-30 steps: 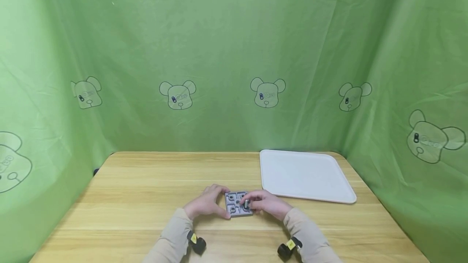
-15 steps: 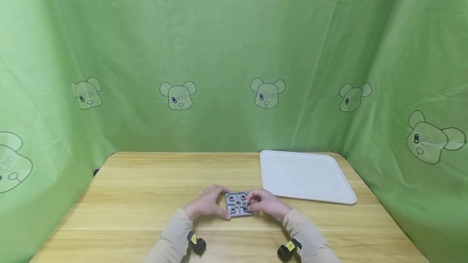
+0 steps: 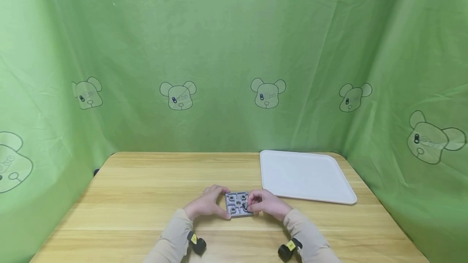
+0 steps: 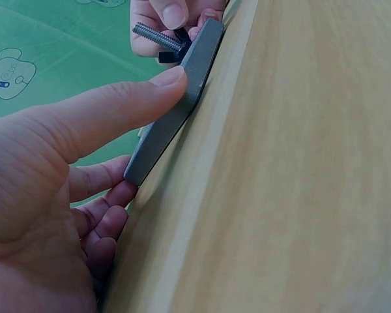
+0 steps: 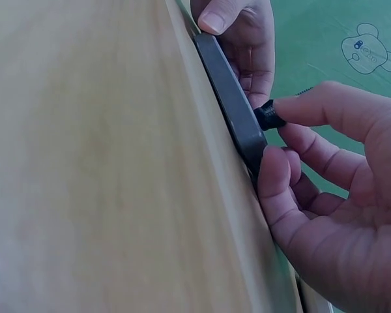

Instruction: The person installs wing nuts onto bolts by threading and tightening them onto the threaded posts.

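Note:
A square grey metal plate with recesses and holes lies on the table. My left hand holds it from the left, thumb on the near edge and fingers at the far edge. Over the plate's right near corner, a threaded bolt sticks up at a slant through a black wing nut. My right hand pinches the wing nut between thumb and index finger, while its other fingers rest by the plate's right edge. Fingers partly cover the nut in the right wrist view.
A white tray lies at the back right of the wooden table, just beyond my right hand. Green cloth with bear drawings hangs around the back and sides. Black wrist cameras sit on both sleeves.
My right index finger, stretched over the plate a second ago, has drawn back to the right onto the wing nut. The left hand and the plate have stayed nearly still.

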Demonstrator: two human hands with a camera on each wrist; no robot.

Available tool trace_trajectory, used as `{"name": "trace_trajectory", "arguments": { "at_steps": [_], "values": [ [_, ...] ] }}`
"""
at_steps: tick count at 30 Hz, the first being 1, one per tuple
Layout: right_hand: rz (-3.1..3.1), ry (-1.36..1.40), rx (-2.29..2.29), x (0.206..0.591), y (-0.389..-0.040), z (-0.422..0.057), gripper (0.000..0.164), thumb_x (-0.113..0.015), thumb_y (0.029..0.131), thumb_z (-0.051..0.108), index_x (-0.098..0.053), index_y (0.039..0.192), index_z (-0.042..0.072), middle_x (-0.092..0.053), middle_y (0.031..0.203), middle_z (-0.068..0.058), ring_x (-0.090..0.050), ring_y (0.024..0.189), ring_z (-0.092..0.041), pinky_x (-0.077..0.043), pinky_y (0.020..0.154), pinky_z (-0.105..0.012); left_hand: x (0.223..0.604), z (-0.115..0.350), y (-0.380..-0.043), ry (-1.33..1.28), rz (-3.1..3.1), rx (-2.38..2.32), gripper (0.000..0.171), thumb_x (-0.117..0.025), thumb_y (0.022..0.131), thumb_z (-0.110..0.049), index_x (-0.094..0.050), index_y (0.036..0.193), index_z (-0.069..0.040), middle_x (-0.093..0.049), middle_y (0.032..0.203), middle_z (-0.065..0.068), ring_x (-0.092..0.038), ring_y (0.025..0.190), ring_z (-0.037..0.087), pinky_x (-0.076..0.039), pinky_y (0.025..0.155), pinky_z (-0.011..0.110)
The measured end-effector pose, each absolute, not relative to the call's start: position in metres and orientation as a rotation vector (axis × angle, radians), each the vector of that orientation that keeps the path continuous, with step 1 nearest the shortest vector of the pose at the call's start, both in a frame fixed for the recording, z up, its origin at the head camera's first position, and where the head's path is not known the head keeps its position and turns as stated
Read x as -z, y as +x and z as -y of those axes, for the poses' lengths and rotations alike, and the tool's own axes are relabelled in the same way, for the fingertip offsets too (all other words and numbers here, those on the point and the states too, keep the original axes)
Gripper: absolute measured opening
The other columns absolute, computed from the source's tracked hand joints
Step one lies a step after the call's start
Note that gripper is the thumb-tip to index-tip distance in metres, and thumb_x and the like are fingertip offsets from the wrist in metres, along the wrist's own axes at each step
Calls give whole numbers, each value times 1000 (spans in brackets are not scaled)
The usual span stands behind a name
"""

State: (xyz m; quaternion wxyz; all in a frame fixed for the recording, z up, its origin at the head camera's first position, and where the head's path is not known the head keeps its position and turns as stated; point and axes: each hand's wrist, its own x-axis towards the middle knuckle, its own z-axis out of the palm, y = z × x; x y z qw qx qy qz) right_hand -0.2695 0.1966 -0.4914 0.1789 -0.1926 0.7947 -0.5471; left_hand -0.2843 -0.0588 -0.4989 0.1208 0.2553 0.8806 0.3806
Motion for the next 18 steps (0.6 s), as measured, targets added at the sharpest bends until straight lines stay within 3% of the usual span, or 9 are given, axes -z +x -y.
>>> {"name": "trace_trajectory", "arguments": {
  "at_steps": [12, 18],
  "values": [
    [-2226, -546, 1547, 490, -271, -196, 25, -67, 75, 2, -57, 93, -12, -55, 78, 3, -52, 73, -10, -47, 64, -19, 497, 61, -284, 738, -2568, -1124, 83, -87, 62, -36, -52, 133, -12, -50, 137, 9, -41, 126, 31, -33, 111, 58],
    [-2225, -537, 1521, 483, -271, -207, 26, -64, 81, 6, -58, 102, -9, -59, 90, -6, -57, 80, -17, -56, 70, -28, 494, 61, -283, 723, -2538, -1127, 83, -87, 62, -34, -52, 135, -11, -50, 139, 9, -41, 128, 31, -32, 112, 59]
  ]
}}
